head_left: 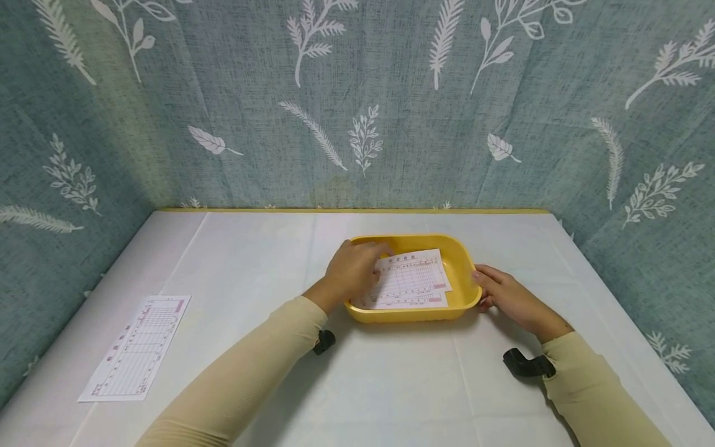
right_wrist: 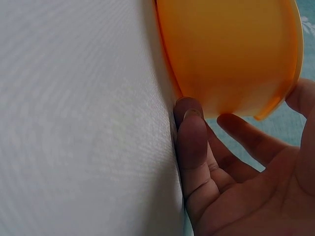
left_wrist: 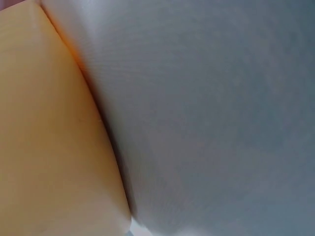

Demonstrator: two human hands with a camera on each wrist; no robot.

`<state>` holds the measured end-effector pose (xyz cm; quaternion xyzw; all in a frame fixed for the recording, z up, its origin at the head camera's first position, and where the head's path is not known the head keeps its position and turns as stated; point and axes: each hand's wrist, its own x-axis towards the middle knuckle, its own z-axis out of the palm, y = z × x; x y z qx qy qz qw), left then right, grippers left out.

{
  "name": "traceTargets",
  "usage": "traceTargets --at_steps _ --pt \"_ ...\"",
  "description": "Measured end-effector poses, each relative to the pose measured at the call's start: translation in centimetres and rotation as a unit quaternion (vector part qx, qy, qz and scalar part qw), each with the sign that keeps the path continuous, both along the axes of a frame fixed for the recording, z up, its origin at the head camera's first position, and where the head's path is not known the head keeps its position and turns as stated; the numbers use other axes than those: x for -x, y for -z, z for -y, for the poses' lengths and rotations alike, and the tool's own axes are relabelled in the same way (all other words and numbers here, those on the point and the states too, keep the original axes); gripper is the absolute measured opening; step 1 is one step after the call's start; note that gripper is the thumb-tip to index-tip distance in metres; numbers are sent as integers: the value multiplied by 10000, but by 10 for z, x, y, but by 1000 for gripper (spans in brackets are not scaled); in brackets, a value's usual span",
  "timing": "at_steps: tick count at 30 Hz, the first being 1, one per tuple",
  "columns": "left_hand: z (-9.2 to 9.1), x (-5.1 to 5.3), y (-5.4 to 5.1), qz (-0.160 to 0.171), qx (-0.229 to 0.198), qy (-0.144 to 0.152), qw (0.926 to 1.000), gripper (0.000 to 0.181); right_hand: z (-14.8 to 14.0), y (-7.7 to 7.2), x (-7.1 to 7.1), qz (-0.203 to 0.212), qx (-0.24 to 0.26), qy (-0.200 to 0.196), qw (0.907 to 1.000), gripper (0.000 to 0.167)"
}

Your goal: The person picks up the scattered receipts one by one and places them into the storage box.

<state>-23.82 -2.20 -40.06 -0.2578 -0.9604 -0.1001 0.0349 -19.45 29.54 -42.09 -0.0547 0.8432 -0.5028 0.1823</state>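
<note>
A shallow yellow plastic tray stands near the middle of the table, with printed paper slips lying overlapped inside it. My left hand reaches over the tray's left end, its fingertips in by the slips' left edge. The hand covers that edge, so whether it pinches a slip cannot be seen. The left wrist view shows only the tray's outer wall against the white cloth. My right hand holds the right end of the tray, thumb at the rim and fingers below against the outside wall.
One more printed slip lies on the table's left side. White cloth covers the table. Leaf-patterned fabric walls stand at the back and both sides. Black wrist mounts stick out from the sleeves.
</note>
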Motion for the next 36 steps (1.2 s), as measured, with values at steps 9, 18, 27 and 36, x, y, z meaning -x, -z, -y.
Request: traceTargets --at_steps 9,18,27,36 --pt "0 -2 -1 -81 184 51 9998 42 1 0 0 33 12 50 10000 70" --pt "-1 -1 -1 -120 343 76 9993 41 4 -3 -1 65 51 76 9999 70" --pt "0 0 -1 -81 512 125 9986 42 5 -5 -1 45 -13 62 10000 69" --pt "1 0 -2 -116 569 165 9982 44 3 -4 -2 9 64 12 10000 67"
